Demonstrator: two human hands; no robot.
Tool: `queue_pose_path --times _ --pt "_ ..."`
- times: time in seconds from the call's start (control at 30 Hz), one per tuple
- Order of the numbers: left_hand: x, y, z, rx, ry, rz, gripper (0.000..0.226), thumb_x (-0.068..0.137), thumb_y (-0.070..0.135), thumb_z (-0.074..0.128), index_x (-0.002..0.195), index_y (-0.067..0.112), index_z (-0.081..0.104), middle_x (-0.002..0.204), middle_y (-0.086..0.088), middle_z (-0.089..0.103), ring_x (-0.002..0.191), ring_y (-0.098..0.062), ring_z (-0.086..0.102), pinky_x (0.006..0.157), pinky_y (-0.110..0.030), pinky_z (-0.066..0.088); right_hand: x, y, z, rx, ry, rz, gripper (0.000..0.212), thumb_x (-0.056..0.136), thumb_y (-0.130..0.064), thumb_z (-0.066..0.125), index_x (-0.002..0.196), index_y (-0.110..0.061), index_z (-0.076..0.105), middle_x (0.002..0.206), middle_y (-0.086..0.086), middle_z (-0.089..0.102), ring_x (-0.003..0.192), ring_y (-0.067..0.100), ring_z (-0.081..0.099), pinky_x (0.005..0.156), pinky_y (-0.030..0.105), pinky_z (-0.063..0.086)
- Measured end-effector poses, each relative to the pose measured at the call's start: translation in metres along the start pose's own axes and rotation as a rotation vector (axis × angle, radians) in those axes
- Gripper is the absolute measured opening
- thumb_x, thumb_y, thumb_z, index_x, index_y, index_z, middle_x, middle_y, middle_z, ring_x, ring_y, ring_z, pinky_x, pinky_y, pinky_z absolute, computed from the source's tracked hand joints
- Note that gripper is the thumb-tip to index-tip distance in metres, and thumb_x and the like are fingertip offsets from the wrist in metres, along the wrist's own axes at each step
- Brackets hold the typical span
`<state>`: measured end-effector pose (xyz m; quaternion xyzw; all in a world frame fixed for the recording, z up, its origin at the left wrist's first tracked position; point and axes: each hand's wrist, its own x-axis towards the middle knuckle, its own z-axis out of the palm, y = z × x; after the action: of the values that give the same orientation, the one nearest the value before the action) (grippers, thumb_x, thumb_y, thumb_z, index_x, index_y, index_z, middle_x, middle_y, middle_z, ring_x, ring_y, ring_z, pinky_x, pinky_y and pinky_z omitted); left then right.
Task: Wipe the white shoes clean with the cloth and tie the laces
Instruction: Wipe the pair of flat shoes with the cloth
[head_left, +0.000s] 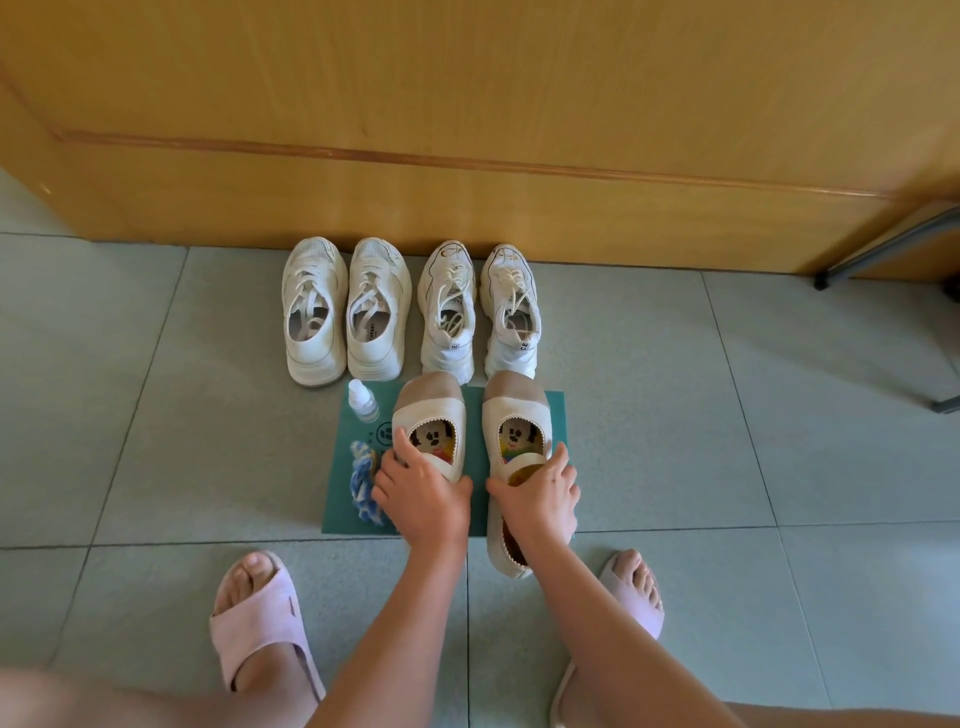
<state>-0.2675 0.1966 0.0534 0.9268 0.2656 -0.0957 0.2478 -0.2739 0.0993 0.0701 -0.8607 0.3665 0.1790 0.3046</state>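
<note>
Your left hand (421, 499) grips the left slip-on (428, 410), right hand (540, 493) the right slip-on (514, 415), both on the mat (556, 410); cloth (363, 483) at mat's left edge, just beside left fingers (402, 441).

We see matt, faintly speckled floor tiles (156, 415) and a wood panel (467, 104), varnished, soft sheen. Slip-on shoes (431, 410): woven cloth, tan suede-like toes. Sneakers (314, 312): mesh plus smooth synthetic. Mat (340, 519): smooth, matt. At its left edge: translucent plastic bottle (362, 401), fluffy cloth (363, 483). Slippers (260, 623): matt, foam-like.
</note>
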Motion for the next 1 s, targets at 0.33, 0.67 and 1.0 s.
queue_pose_path --times 0.33,0.67,1.0 --pt "-0.002 0.023 -0.008 -0.085 0.048 0.028 0.105 0.065 0.03 0.081 0.148 0.012 0.019 0.133 -0.017 0.042 0.118 -0.036 0.041 0.097 -0.044 0.034 0.007 0.011 -0.019 0.112 0.056 -0.025 0.078 0.075 -0.037 0.071 0.138 -0.021 0.028 0.129 0.004 0.043 0.121 0.024 0.041 0.087 0.041 0.044" --pt "0.012 0.075 -0.014 -0.305 0.046 0.068 0.093 0.067 0.02 0.08 0.144 0.014 0.027 0.131 -0.014 0.04 0.114 -0.029 0.036 0.086 -0.036 0.041 0.048 -0.003 -0.069 0.194 0.098 -0.063 0.077 0.071 -0.037 0.073 0.135 -0.022 0.033 0.126 0.003 0.047 0.116 0.025 0.047 0.088 0.045 0.048" --pt "0.062 0.204 0.024 -0.343 -0.055 0.074 0.088 0.068 0.026 0.078 0.141 0.013 0.03 0.132 -0.015 0.038 0.116 -0.031 0.038 0.087 -0.038 0.043 0.159 -0.03 -0.143 0.098 0.169 -0.115 0.075 0.073 -0.035 0.072 0.135 -0.019 0.034 0.128 0.006 0.048 0.119 0.028 0.046 0.09 0.044 0.045"
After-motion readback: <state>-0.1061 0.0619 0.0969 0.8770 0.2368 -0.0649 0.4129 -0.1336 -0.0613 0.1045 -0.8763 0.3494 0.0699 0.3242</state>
